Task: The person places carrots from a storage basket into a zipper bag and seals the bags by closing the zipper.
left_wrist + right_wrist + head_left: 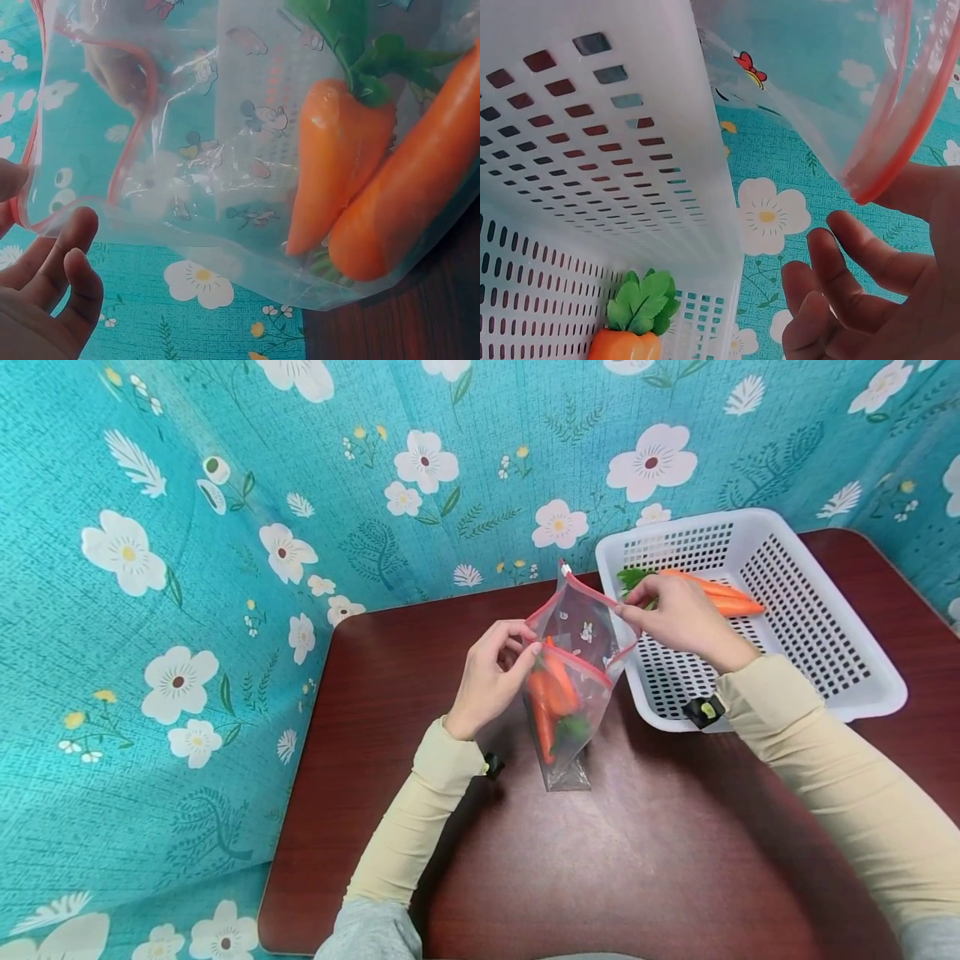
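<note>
A clear zip bag (596, 706) with a red-edged mouth and small cartoon prints stands tilted over the table, its mouth spread wide. Inside lie orange carrots (557, 685) with green tops; the left wrist view shows two of them, one carrot (337, 150) beside a longer one (412, 172). My left hand (491, 672) pinches the near left edge of the mouth. On the right side of the mouth, my right hand (678, 614) pinches the rim between thumb and fingers, above the basket's left edge. Part of that grip is hidden behind the rim in the right wrist view.
Right of the bag, a white perforated plastic basket (873, 693) stands on the dark red-brown table (405, 693). More carrots (731, 599) with green leaves lie at its far left. Blue-green floral cloth (480, 518) hangs behind and left of the table.
</note>
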A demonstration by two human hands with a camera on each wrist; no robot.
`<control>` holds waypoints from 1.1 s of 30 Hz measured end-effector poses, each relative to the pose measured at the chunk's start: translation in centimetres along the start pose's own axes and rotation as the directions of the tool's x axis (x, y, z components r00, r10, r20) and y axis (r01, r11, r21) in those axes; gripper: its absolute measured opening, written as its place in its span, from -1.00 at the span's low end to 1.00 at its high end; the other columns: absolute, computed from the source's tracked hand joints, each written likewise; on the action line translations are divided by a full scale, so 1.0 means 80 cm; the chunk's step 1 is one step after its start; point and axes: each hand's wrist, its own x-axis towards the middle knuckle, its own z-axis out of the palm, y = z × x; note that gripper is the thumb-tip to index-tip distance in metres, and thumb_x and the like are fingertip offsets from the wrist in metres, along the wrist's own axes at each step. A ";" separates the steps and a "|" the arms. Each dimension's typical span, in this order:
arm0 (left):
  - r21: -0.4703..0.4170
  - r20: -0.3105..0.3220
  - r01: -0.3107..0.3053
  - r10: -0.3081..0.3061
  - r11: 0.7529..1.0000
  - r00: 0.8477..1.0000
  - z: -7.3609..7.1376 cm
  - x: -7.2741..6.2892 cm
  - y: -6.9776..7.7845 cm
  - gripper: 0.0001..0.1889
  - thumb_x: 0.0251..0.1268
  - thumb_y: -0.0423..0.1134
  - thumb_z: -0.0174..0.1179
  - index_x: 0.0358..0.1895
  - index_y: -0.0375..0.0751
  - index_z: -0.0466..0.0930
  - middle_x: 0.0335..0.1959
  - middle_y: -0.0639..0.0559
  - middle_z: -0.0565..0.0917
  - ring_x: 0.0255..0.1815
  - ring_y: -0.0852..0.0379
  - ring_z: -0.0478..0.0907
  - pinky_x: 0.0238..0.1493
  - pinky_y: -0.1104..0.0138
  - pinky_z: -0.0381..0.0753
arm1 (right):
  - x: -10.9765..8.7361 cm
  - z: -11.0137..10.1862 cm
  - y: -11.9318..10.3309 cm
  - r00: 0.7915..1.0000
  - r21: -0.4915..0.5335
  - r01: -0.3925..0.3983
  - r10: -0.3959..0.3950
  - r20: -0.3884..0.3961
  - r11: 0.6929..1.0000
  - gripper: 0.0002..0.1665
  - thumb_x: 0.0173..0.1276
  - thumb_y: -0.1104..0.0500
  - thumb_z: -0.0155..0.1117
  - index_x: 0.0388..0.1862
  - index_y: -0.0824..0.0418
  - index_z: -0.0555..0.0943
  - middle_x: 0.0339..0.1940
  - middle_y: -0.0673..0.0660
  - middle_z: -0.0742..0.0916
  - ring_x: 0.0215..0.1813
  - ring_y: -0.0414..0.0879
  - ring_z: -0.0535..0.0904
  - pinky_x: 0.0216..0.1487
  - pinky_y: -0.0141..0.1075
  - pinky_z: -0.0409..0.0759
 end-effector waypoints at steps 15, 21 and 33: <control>0.028 0.024 0.006 -0.007 1.000 1.000 0.001 -0.002 -0.002 -0.88 0.30 -0.28 0.21 -0.15 -0.17 0.53 -0.22 0.02 0.60 -0.42 0.22 0.51 -0.45 0.38 0.46 | 0.000 -0.007 0.011 1.000 -0.007 -0.001 0.001 -0.005 1.000 -0.64 0.36 0.05 0.15 -0.14 0.34 0.63 -0.20 0.31 0.70 -0.29 0.08 0.56 -0.44 -0.26 0.43; 0.037 0.025 0.006 -0.007 0.999 1.000 0.001 -0.002 -0.002 -0.87 0.30 -0.28 0.22 -0.15 -0.18 0.54 -0.24 0.03 0.59 -0.42 0.22 0.50 -0.45 0.38 0.47 | 0.001 -0.007 0.011 1.000 -0.014 0.001 -0.001 -0.018 1.000 -0.66 0.35 0.04 0.18 -0.17 0.32 0.65 -0.24 0.30 0.72 -0.32 0.07 0.56 -0.47 -0.27 0.41; 0.032 0.046 0.030 -0.031 0.999 0.998 0.002 -0.002 -0.004 -0.86 0.29 -0.28 0.23 -0.14 -0.16 0.53 -0.24 0.04 0.59 -0.42 0.22 0.52 -0.43 0.40 0.48 | 0.007 -0.015 0.013 1.000 -0.016 -0.013 0.013 -0.018 1.000 -0.68 0.34 0.06 0.16 -0.20 0.32 0.63 -0.25 0.29 0.70 -0.33 0.05 0.52 -0.43 -0.24 0.40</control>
